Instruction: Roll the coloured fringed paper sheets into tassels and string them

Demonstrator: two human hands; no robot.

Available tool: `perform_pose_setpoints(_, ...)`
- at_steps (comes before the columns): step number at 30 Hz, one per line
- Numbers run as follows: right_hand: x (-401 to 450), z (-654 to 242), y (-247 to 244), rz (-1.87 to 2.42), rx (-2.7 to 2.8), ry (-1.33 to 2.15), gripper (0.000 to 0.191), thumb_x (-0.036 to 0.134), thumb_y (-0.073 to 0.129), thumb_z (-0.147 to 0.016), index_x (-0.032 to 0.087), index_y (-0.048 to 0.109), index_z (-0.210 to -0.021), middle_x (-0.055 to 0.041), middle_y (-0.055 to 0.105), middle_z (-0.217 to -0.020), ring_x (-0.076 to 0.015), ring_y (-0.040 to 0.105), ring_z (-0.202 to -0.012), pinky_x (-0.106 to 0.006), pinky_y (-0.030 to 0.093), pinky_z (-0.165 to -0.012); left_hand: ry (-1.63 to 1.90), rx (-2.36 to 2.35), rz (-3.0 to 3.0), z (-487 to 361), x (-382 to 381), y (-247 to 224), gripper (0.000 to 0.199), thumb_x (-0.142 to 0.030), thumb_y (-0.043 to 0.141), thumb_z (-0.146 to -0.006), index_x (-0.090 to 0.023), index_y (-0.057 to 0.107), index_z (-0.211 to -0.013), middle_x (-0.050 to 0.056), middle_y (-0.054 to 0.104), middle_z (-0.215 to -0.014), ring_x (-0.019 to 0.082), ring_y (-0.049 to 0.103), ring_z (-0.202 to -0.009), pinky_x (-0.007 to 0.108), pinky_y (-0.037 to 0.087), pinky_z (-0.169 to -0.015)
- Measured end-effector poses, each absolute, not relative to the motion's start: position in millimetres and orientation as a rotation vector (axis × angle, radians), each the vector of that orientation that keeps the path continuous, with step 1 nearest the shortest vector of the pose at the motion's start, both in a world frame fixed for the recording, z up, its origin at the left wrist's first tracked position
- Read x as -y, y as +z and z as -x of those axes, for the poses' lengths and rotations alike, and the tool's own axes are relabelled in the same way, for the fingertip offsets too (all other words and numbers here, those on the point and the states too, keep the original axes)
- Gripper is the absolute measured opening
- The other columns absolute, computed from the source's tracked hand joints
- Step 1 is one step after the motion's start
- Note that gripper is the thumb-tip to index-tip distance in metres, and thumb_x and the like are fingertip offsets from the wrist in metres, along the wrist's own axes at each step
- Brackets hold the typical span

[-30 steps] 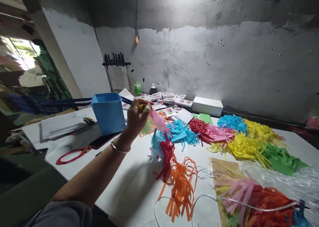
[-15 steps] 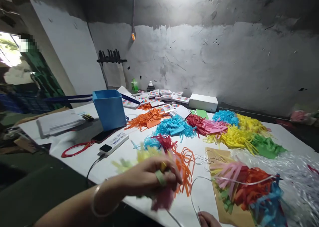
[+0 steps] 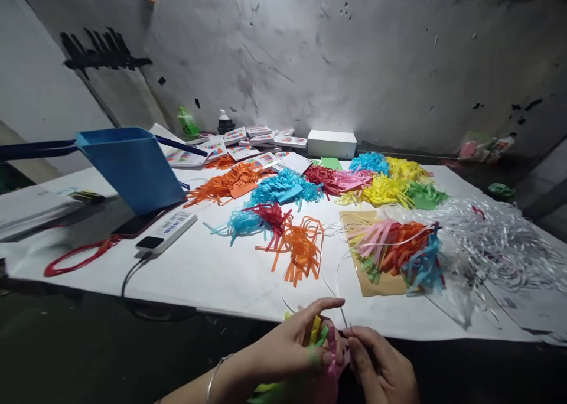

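At the table's front edge, my left hand (image 3: pixel 305 339) is closed around paper tassels (image 3: pixel 330 339) in pink, green and yellow, its index finger stretched out. My right hand (image 3: pixel 381 362) pinches a thin white string (image 3: pixel 342 312) close beside them. A slim needle-like tip shows at those fingertips, too small to be sure of. The string runs up onto the table past an orange tassel (image 3: pixel 301 247). Farther right, a multicoloured tassel garland (image 3: pixel 394 247) lies on a brown sheet (image 3: pixel 381 284). My palms hide part of the held tassels.
A leaning blue bin (image 3: pixel 133 170) stands at left, near a white device (image 3: pixel 168 233) with a black cable and a red cord (image 3: pixel 75 259). Blue tassels (image 3: pixel 283 188), printed packs (image 3: pixel 234 135) and a white box (image 3: pixel 332 144) lie behind. Clear plastic strands (image 3: pixel 500 244) cover the right side.
My left hand has come down and right with the tassels, next to my right hand at the table edge. The view has turned right.
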State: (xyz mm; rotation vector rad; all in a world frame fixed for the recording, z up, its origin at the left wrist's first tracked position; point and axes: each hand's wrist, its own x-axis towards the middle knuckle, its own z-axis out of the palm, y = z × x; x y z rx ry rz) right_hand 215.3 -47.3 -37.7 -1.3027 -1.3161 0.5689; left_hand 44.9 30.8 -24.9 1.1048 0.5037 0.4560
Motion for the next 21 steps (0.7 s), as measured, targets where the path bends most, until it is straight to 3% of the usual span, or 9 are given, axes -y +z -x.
perform_pose_setpoints(5,44,-218,-47,1.211,1.581,0.706,0.019,0.029,0.051,-0.098,0.026,0.070,-0.102,-0.0003,0.074,-0.087,-0.0117,0.071,-0.078,-0.013,0.052,-0.071,0.421,-0.536,-1.206,-49,-21,-41,0.075,-0.017,0.073,-0.078,-0.029,0.042,-0.145,-0.001,0.058,-0.096,0.016,0.056,-0.091,0.030,0.043,-0.083)
perform_pose_setpoints(9,49,-213,-57,1.241,1.537,0.718,0.023,0.033,0.049,-0.099,0.023,0.066,-0.087,0.0004,0.067,-0.075,-0.0105,0.064,-0.065,-0.014,0.049,-0.064,0.394,-0.592,-1.200,-48,-21,-42,0.080,-0.008,0.073,-0.072,-0.030,0.044,-0.144,-0.004,0.055,-0.092,0.013,0.055,-0.084,0.027,0.041,-0.079)
perform_pose_setpoints(15,53,-199,-64,1.363,1.297,0.634,0.030,0.041,0.050,-0.098,0.023,0.066,-0.079,0.0008,0.064,-0.065,-0.0116,0.060,-0.058,-0.017,0.045,-0.056,0.476,-0.600,-0.944,-49,-22,-43,0.073,-0.024,0.083,-0.073,-0.025,0.049,-0.138,-0.003,0.063,-0.083,0.013,0.059,-0.074,0.027,0.043,-0.071)
perform_pose_setpoints(21,51,-196,-68,1.393,1.200,0.645,0.026,0.041,0.055,-0.095,0.024,0.068,-0.079,0.0025,0.065,-0.066,-0.0098,0.063,-0.058,-0.014,0.047,-0.059,0.560,-0.607,-0.836,-53,-20,-52,0.065,-0.026,0.087,-0.070,-0.023,0.055,-0.127,-0.002,0.065,-0.076,0.015,0.062,-0.068,0.029,0.047,-0.067)
